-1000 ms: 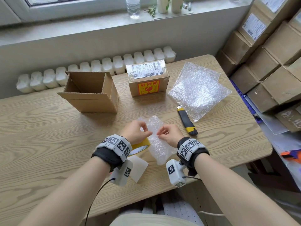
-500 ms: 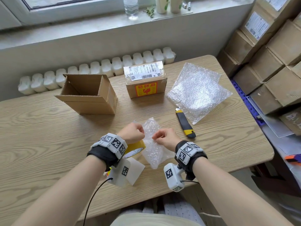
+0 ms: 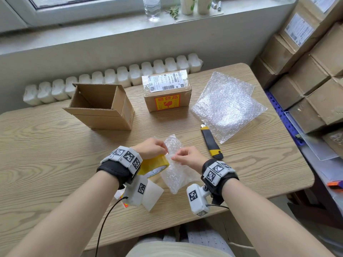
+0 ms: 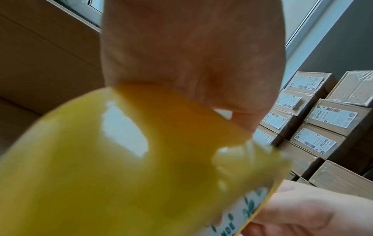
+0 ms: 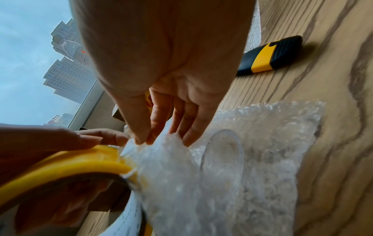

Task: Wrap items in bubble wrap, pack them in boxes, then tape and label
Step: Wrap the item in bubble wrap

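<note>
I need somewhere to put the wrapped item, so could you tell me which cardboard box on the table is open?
The plain box on the left: its top is open; the labelled box beside it is taped shut.

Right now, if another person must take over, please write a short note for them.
Left hand grips the yellow tape roll. Right hand pinches the tape end at the bubble-wrapped item.
Open box stands far left; sealed labelled box, spare bubble wrap and cutter lie beyond.
Done: item wrapped.
Left: tape the wrap, box it, seal, label.
</note>
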### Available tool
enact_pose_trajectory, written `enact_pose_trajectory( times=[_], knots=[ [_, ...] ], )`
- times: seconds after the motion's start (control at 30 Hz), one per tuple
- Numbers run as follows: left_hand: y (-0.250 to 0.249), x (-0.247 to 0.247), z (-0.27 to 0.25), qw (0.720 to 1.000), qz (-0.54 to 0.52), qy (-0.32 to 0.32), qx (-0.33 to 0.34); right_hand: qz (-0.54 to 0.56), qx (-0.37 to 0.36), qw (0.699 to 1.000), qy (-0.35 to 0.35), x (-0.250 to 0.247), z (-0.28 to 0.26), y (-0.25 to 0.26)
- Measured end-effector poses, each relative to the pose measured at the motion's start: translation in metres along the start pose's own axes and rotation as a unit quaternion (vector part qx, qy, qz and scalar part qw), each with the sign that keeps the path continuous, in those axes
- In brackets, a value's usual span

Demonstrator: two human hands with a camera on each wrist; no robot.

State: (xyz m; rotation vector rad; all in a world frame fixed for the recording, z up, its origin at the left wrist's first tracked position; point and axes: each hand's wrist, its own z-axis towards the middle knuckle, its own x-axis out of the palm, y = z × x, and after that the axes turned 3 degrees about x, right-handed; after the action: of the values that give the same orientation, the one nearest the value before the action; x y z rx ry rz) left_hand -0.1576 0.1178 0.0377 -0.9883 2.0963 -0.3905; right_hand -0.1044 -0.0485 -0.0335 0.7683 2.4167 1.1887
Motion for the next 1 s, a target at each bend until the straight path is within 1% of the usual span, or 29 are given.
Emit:
enact_pose_trajectory(
  times=[0.1, 0.13, 0.17, 0.27, 0.3, 0.37, 0.43, 0.47, 0.53, 0.63, 0.83, 1.0],
  knots=[
    [0.006, 0.0, -0.002, 1.0, -0.01, 0.022, -0.007, 0.037, 0.009, 0.999, -0.022, 0.002, 0.003, -0.002],
    [0.01, 0.002, -0.002, 1.0, -0.022, 0.019, -0.012, 0.042, 0.012, 0.999, -0.03, 0.002, 0.005, -0.003],
    [0.014, 0.004, -0.003, 0.999, -0.037, 0.003, -0.021, 0.044, 0.014, 0.998, -0.037, 0.002, 0.008, -0.005],
    [0.022, 0.009, -0.007, 0.992, -0.094, -0.072, -0.034, 0.043, 0.016, 0.998, -0.049, 0.003, 0.012, -0.009],
    [0.026, 0.01, -0.009, 0.99, -0.118, -0.074, -0.022, 0.044, 0.018, 0.997, -0.054, 0.003, 0.013, -0.01],
    [0.033, 0.011, -0.014, 0.986, -0.165, -0.032, 0.015, 0.043, 0.023, 0.996, -0.07, 0.004, 0.016, -0.013],
    [0.039, 0.013, -0.022, 0.974, -0.223, 0.0, 0.047, 0.04, 0.023, 0.995, -0.087, 0.002, 0.018, -0.015],
    [0.043, 0.014, -0.023, 0.965, -0.257, -0.004, 0.057, 0.039, 0.023, 0.995, -0.09, 0.001, 0.018, -0.015],
    [0.049, 0.016, -0.024, 0.949, -0.307, -0.032, 0.068, 0.044, 0.024, 0.995, -0.087, 0.0, 0.018, -0.015],
    [0.051, 0.021, -0.024, 0.946, -0.308, -0.07, 0.076, 0.051, 0.021, 0.995, -0.08, 0.002, 0.016, -0.015],
    [0.05, 0.026, -0.021, 0.936, -0.333, -0.102, 0.059, 0.039, 0.018, 0.995, -0.091, 0.003, 0.015, -0.018],
    [0.052, 0.027, -0.02, 0.934, -0.326, -0.138, 0.051, 0.09, 0.027, 0.992, -0.083, 0.004, 0.009, -0.014]
  ],
)
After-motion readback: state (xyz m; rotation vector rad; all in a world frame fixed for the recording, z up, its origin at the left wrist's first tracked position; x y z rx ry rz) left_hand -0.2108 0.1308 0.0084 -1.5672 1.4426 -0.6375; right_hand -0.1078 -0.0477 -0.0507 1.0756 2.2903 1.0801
